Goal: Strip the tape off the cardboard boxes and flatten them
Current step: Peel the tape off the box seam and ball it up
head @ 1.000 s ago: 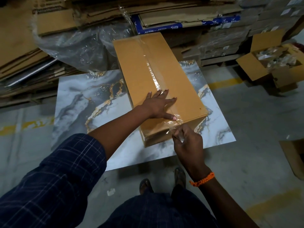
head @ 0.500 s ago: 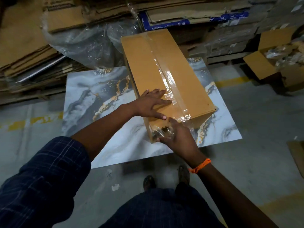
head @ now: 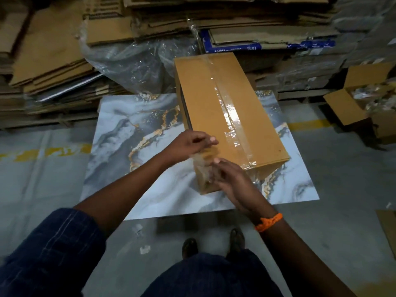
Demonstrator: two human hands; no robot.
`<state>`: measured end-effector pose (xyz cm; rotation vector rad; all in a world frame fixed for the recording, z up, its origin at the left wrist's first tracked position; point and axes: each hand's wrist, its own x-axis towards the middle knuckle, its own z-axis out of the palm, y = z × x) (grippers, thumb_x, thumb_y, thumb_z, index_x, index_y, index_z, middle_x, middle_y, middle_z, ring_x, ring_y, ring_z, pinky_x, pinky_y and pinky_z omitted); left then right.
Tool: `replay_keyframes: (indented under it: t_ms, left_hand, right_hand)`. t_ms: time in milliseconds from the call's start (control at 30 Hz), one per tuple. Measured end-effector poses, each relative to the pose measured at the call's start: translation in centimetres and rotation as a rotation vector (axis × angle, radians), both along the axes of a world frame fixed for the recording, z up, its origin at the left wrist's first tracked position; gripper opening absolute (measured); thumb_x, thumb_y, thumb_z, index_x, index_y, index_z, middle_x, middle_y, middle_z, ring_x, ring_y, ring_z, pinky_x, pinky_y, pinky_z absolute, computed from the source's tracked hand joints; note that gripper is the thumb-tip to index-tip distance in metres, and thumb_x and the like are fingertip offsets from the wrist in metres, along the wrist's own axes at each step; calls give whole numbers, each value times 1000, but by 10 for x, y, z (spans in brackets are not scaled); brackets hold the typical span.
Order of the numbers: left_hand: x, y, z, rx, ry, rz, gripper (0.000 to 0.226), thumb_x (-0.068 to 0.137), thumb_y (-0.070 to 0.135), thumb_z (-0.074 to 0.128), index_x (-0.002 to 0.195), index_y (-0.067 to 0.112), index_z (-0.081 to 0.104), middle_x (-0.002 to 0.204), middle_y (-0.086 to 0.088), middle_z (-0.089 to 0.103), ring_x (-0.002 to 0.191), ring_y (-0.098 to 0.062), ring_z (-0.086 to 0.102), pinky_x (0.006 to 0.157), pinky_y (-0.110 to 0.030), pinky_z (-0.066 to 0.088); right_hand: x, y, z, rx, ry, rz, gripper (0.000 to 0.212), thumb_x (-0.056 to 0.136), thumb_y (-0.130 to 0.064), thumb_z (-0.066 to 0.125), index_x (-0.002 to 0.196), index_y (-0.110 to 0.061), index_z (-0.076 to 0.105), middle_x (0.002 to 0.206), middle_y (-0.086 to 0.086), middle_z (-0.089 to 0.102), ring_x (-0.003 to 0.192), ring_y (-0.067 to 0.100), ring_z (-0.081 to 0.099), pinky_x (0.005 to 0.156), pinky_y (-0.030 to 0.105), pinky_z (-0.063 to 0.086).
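Lifted off the lid it was pressing flat half a second ago, the left hand (head: 192, 144) has come to the near end of the box (head: 214, 108), and the freed length of peeled tape (head: 201, 169) now hangs bunched between both hands.

Beyond the table's (head: 137, 125) far-left corner lies a stack of flattened cardboard (head: 53, 61), most likely finished work. A plastic sheet (head: 132, 65) is crumpled against the far edge.

The left hand has its fingers curled, thumb and fingertips pinching the top of the peeled tape, probably to keep the sticky film from springing back onto the lid. Just below, the right hand (head: 229, 179), with an orange wristband (head: 269, 220), closes on the lower part of the wad in front of the box's near end. Blur hides its exact hold.

The box lies lengthwise on the right half of the table, its near end close to the near edge for easy reach. A tape strip (head: 227, 108) remains along its seam, so it is neither stripped nor flattened yet.

Off the far-right corner an open carton (head: 342, 108) stands on the floor.
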<state>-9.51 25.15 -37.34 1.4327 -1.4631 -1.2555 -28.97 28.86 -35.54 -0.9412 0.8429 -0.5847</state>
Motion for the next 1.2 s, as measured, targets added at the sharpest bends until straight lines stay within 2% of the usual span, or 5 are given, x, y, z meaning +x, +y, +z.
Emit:
replay_keyframes:
  t_ms: [333, 633, 833, 1000, 1200]
  left_hand:
    - [-95, 25, 10, 434, 698, 587, 43, 99, 45, 60, 109, 6, 74, 97, -11, 77, 92, -25, 72, 84, -38, 52]
    - [-86, -29, 7, 46, 465, 785, 25, 104, 29, 57, 98, 12, 73, 67, 3, 65, 53, -9, 54, 53, -24, 49]
    - [-92, -28, -8, 61, 105, 666, 72, 96, 74, 34, 77, 21, 79, 50, 0, 50, 46, -10, 49, 54, -24, 40]
    - [-114, -27, -25, -63, -141, 750, 65, 104, 61, 31, 78, 23, 77, 58, -9, 65, 62, -17, 65, 73, -34, 50]
    - [-115, -25, -36, -138, -234, 883, 52, 108, 48, 38, 82, 25, 77, 48, 3, 55, 52, -7, 55, 65, -29, 46]
  right_hand:
    - [1, -23, -3, -953, 742, -154, 35, 87, -5, 68, 120, -16, 65, 93, 0, 76, 82, 14, 72, 73, 29, 56]
    - [-85, -47, -1, -1286, 622, 35, 56, 92, -7, 66, 145, -10, 48, 148, 6, 50, 137, 21, 45, 114, 36, 39]
    - [-134, -80, -46, -1366, 1145, 671, 114, 72, -38, 87, 160, -28, 14, 168, 12, 9, 154, 34, 9, 122, 48, 18]
    - [-127, -114, -52, -1753, 740, 637, 42, 81, -8, 69, 122, -15, 68, 127, 12, 65, 113, 34, 61, 92, 44, 53]
    - [-108, -159, -27, -1343, 472, 476, 18, 98, -13, 63, 112, -16, 73, 102, -1, 75, 91, 17, 70, 74, 34, 56]
